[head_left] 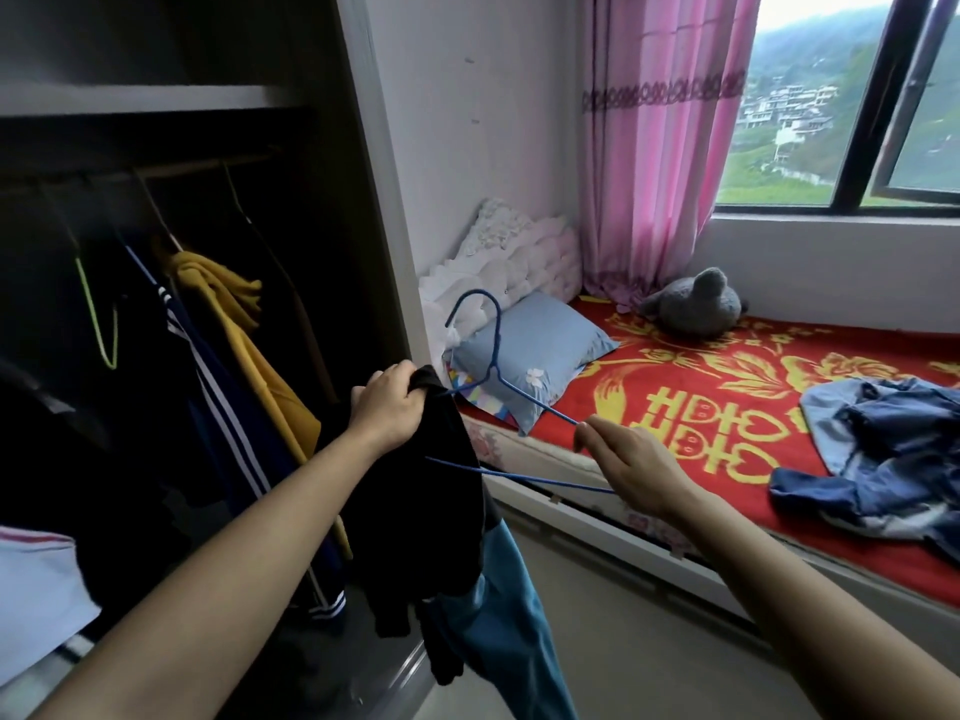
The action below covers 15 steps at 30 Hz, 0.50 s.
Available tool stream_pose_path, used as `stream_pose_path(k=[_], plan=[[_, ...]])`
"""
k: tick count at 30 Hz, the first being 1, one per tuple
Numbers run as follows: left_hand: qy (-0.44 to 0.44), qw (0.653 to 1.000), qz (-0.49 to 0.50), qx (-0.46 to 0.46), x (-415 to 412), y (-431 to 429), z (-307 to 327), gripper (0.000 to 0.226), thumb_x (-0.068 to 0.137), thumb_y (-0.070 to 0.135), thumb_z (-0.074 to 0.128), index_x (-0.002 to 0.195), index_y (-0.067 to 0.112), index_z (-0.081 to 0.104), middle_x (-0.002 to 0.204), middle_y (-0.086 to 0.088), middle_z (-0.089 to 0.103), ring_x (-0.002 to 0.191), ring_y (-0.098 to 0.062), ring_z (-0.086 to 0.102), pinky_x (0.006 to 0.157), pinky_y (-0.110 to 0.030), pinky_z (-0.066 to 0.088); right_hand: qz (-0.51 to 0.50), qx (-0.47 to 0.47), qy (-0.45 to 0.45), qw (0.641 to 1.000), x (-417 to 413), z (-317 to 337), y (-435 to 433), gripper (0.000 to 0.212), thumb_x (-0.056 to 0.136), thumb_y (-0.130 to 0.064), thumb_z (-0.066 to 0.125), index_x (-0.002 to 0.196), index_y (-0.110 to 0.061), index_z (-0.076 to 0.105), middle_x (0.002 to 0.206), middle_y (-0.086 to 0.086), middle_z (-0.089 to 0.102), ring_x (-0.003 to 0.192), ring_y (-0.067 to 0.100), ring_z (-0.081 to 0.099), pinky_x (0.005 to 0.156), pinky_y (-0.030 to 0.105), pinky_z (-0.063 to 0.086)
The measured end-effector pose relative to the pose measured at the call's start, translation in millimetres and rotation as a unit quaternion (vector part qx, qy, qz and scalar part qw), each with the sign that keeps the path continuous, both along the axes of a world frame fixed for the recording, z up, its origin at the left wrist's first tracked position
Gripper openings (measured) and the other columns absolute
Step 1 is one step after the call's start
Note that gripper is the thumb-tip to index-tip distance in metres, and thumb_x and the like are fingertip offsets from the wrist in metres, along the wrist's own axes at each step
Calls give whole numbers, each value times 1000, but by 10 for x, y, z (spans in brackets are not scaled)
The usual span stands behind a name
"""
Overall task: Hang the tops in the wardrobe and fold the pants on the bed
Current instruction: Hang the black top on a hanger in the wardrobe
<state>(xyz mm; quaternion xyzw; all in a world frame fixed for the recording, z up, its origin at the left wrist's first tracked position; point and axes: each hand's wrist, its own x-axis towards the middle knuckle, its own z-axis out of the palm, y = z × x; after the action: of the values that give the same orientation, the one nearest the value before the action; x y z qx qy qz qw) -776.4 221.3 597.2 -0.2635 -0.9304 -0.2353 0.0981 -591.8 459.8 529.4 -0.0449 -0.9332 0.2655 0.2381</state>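
Note:
My left hand [387, 407] grips the shoulder of a black and blue top [426, 517] that hangs down in front of the open wardrobe [358, 148]. A thin blue wire hanger [493, 356] runs from that shoulder to my right hand [631, 462], which pinches its right end; the hook points up. Inside the wardrobe, a yellow top [234, 314] and a navy striped top [208, 366] hang on the rail. On the bed's red and gold cover [675, 402] lies a crumpled heap of blue denim clothes [883, 449] at the right.
A light blue pillow [535, 356] and a white ruffled pillow [514, 257] lean at the head of the bed. A grey plush toy [696, 304] sits by the pink curtain [654, 148] under the window. An empty green hanger [101, 314] hangs in the wardrobe.

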Motion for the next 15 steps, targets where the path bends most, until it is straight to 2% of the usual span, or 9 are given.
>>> stream_pose_path(k=[4, 6, 8, 10, 13, 15], plan=[[-41, 997, -38, 49, 204, 238, 79, 7, 94, 18, 45, 91, 16, 51, 105, -16, 66, 100, -37, 60, 84, -42, 47, 23, 15, -22, 999, -112, 107, -267, 36, 105, -44, 36, 92, -28, 65, 59, -6, 57, 52, 8, 52, 55, 32, 43], [-71, 991, -34, 104, 200, 249, 103, 13, 94, 16, 44, 92, 12, 56, 103, -15, 66, 98, -35, 60, 86, -42, 48, 32, -12, -19, 999, -126, 131, -330, 36, 106, -41, 38, 93, -25, 67, 62, -3, 60, 54, 13, 54, 57, 34, 44], [-118, 978, -54, 162, 188, 202, 136, 19, 95, 15, 42, 92, 9, 60, 97, -11, 66, 95, -31, 60, 87, -41, 48, 28, -26, 0, 999, -125, 143, -354, 36, 106, -39, 39, 92, -21, 67, 62, -5, 60, 54, 13, 53, 56, 33, 43], [-156, 965, -80, 196, 191, 126, 175, 21, 94, 15, 42, 87, 8, 60, 84, -3, 64, 86, -25, 59, 81, -37, 46, 22, -31, 28, 999, -136, 141, -360, 36, 105, -37, 41, 89, -18, 66, 62, -7, 59, 53, 10, 51, 55, 30, 40], [-204, 952, -110, 200, 186, 14, 235, 21, 92, 19, 41, 79, 8, 55, 74, 0, 58, 80, -22, 54, 74, -37, 42, 22, -36, 50, 998, -170, 108, -410, 36, 105, -36, 42, 85, -16, 65, 59, -11, 56, 52, 8, 50, 54, 29, 38], [-222, 953, -120, 168, 174, -10, 252, 23, 88, 34, 44, 81, 14, 52, 82, -2, 59, 83, -23, 54, 75, -38, 42, 21, -44, 59, 997, -206, 97, -437, 36, 105, -35, 44, 85, -16, 67, 58, -17, 52, 52, 4, 49, 54, 27, 37]])
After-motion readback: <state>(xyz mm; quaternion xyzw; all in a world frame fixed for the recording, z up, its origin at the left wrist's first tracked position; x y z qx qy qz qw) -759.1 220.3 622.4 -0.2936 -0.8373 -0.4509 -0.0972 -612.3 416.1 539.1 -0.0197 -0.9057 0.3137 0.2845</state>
